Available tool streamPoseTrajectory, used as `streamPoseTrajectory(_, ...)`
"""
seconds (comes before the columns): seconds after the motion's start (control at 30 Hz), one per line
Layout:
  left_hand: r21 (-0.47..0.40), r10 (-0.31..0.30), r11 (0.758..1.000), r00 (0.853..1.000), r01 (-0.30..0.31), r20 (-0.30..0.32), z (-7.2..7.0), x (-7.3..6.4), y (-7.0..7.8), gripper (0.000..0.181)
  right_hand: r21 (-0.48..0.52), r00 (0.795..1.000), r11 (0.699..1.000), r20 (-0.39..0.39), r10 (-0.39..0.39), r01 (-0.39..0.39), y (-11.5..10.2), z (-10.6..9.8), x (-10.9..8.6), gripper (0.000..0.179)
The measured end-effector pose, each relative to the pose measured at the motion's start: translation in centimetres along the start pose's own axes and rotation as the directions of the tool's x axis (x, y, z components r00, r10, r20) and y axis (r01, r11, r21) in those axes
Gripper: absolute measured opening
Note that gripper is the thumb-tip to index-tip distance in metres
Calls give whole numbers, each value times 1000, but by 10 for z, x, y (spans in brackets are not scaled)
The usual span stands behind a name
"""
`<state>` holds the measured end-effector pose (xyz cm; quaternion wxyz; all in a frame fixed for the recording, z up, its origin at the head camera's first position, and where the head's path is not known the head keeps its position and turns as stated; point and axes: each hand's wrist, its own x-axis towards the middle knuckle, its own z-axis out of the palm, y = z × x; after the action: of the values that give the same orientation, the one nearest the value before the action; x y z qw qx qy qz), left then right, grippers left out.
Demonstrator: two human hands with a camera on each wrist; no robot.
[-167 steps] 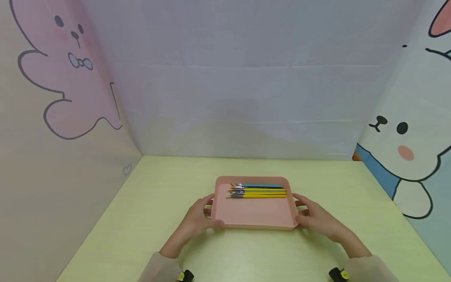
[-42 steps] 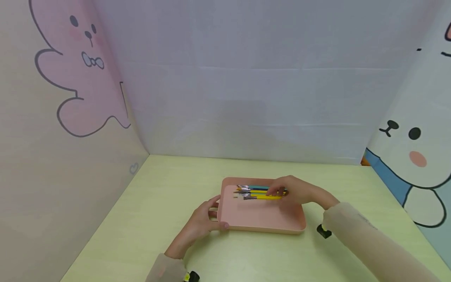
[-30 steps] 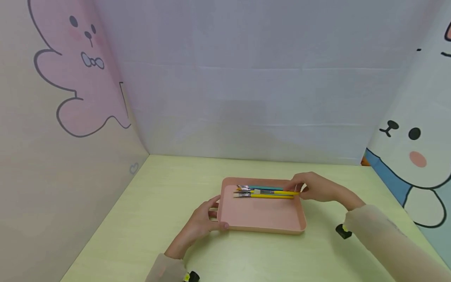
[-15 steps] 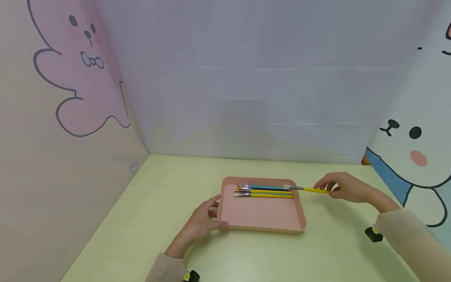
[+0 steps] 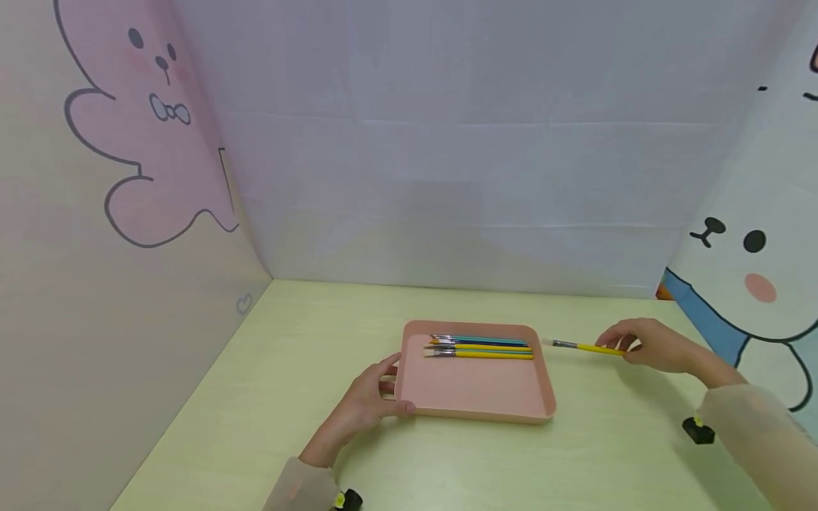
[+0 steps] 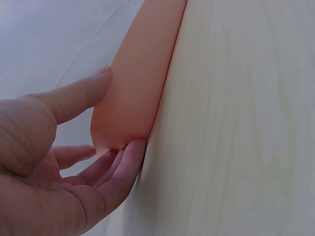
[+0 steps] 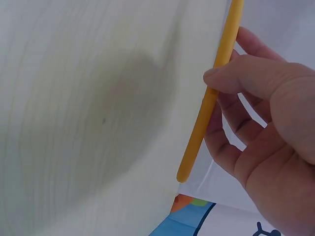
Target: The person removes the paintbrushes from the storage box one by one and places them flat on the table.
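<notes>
A pink rectangular tray (image 5: 473,389) rests on the table, several paintbrushes (image 5: 488,356) lying side by side in its back half, some yellow-handled, some blue or teal. My left hand (image 5: 366,401) holds the tray's near left corner. In the left wrist view, thumb and fingers close around the tray wall (image 6: 140,69). Just right of the tray, my right hand (image 5: 661,346) pinches a yellow-handled paintbrush (image 5: 591,348) by its handle, pale bristles pointing left toward the tray rim. The right wrist view shows thumb and fingers on the yellow handle (image 7: 197,132), held above the table.
The pale yellow-green table (image 5: 307,355) spreads around the tray. A white cloth wall (image 5: 447,177) closes off the back. Side walls with cartoon animals stand at left and right, the right one (image 5: 760,319) close beyond my right hand.
My right hand took the yellow paintbrush out of the tray and carried it right, its bristles clearing the rim over the last half second. The left hand stays on the tray corner.
</notes>
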<state>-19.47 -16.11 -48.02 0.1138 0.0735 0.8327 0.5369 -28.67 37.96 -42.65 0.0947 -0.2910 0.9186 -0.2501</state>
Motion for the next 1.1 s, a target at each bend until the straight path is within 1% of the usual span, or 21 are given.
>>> streamPoseTrajectory(0.3,-6,6,1000,1000,-6,-3,-1,0,0,101,-9,1000,1000,17,13,-13,12,5,-1,38)
streamPoseTrajectory(0.57,-6,10,1000,1000,-10,-3,-1,0,0,100,-6,1000,1000,12,-7,7,21,13,2,38)
streamPoseTrajectory(0.67,-5,8,1000,1000,-8,0,0,0,0,100,-2,1000,1000,28,11,-11,24,16,2,39)
streamPoseTrajectory(0.8,-5,6,1000,1000,-6,0,0,-1,1,101,-12,999,1000,30,27,-27,28,19,3,41)
streamPoseTrajectory(1.1,-19,5,1000,1000,-5,1,0,-2,2,101,-17,1000,1000,24,12,-12,28,22,3,40)
